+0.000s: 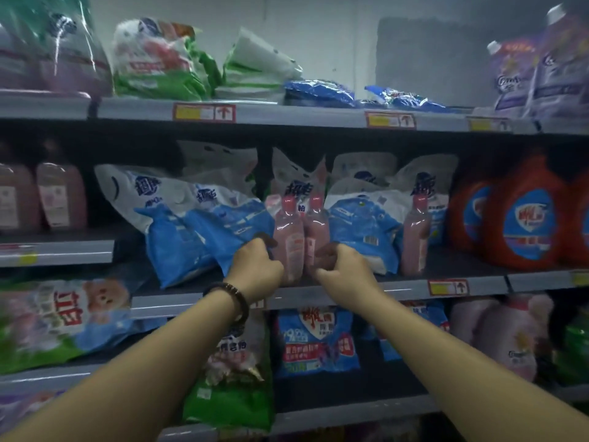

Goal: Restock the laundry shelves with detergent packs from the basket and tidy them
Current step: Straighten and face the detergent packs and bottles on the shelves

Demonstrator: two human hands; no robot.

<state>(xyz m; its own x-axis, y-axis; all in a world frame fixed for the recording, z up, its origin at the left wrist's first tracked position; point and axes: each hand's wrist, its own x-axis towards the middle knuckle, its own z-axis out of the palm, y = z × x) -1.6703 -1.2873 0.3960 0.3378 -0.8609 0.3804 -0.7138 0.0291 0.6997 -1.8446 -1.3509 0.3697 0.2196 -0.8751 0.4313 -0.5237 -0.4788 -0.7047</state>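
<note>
Blue and white detergent packs stand on the middle shelf (398, 290). One central pack (299, 205) has two pink bottles strapped to its front. My left hand (256, 266) grips the lower left side of this pack, beside a leaning blue pack (229, 224). My right hand (342, 266) grips its lower right side, next to another blue pack (363, 224). A further pack with a pink bottle (417, 224) stands to the right. No basket is in view.
Orange-red detergent jugs (522, 218) fill the shelf's right end and pink bottles (60, 196) its left. The top shelf holds green, white and flat blue bags (318, 90) and purple pouches (526, 71). The lower shelf carries more packs (315, 339).
</note>
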